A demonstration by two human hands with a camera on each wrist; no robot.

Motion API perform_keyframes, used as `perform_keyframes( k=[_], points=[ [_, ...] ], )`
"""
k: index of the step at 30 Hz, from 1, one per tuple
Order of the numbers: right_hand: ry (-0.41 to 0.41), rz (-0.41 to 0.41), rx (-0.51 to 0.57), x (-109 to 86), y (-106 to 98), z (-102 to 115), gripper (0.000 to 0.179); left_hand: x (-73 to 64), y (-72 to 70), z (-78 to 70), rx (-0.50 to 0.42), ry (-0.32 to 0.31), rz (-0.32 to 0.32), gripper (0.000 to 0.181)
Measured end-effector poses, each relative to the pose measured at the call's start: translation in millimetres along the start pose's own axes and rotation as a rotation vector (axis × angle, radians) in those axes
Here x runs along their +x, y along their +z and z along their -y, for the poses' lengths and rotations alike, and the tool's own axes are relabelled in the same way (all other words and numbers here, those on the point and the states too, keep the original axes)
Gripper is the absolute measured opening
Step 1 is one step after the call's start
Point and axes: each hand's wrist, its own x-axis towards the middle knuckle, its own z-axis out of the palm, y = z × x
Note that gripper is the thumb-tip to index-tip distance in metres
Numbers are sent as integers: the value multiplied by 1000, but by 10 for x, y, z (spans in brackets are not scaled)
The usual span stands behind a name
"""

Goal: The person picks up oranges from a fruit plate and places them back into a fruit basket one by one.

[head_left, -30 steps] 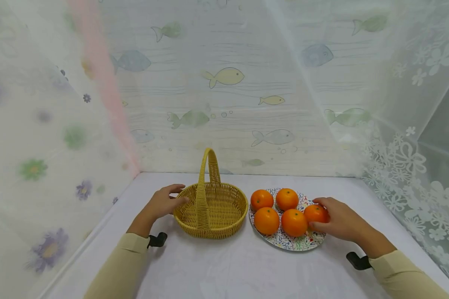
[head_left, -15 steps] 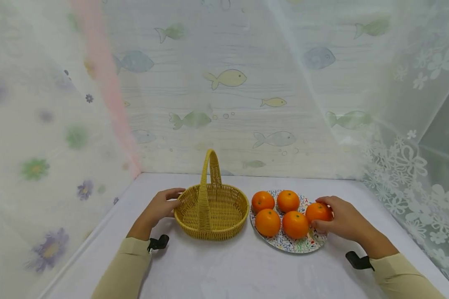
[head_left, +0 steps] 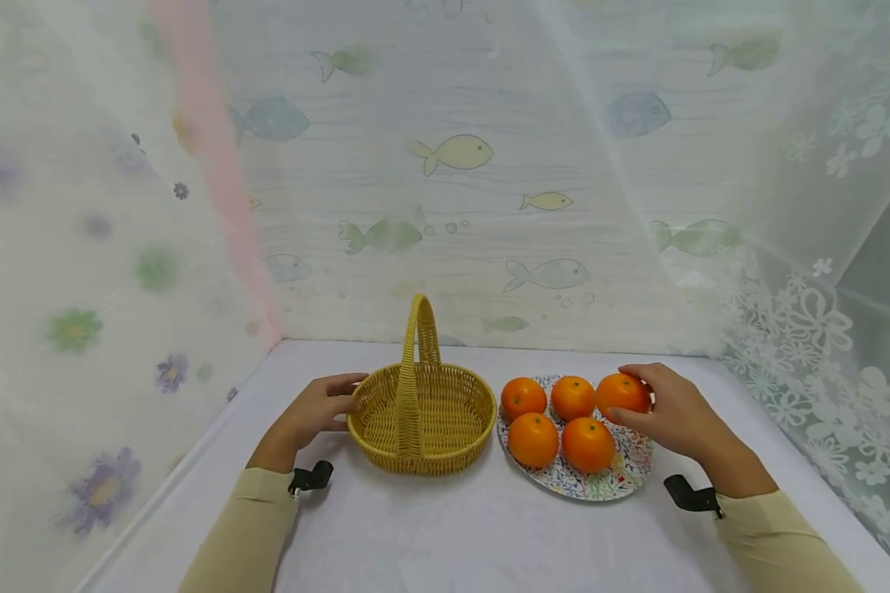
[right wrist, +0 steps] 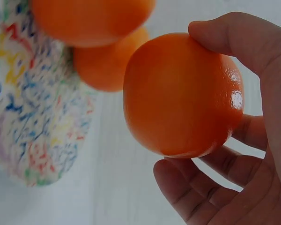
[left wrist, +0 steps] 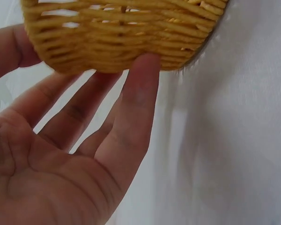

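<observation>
Thumb and fingers of the right hand [head_left: 677,420] were closed round one glossy, round orange fruit [head_left: 622,394], thumb pressed to one side, fingers to the other. That fruit was held at the far right edge of a round white plate [head_left: 626,469] with multicoloured squiggle print; whether the plate was touched by it could not be told. Fingers of the left hand [head_left: 311,412] were spread and nearly straight, one fingertip laid against the outer wall of an oval yellow woven basket [head_left: 452,461], at its left end. Its tall arched handle [head_left: 407,387] stood upright. Four more orange fruits [head_left: 533,440] were set on the plate, two in front, two behind, the gripped one just beside the right-hand back one. Basket and plate were placed side by side on a white cloth-covered table [head_left: 430,527]. Beige long sleeves [head_left: 252,515] were worn, with a small black device [head_left: 311,476] at each wrist. A pale fish-print curtain [head_left: 459,206] was hung behind.
</observation>
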Motion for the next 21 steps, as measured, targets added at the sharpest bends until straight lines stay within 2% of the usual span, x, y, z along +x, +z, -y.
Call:
perform_keyframes(
  k=[9, 15, 21],
  points=[
    [-62, -25, 44, 208, 88, 337, 81, -6, -95, 99, -186, -61, 67, 59],
    [-86, -29, 94, 343, 173, 543, 81, 2, -84, 141, -247, -41, 119, 62],
    [-118, -20, 144, 481, 297, 791, 81, 3, -58, 178, -269, -53, 98, 60]
  ],
)
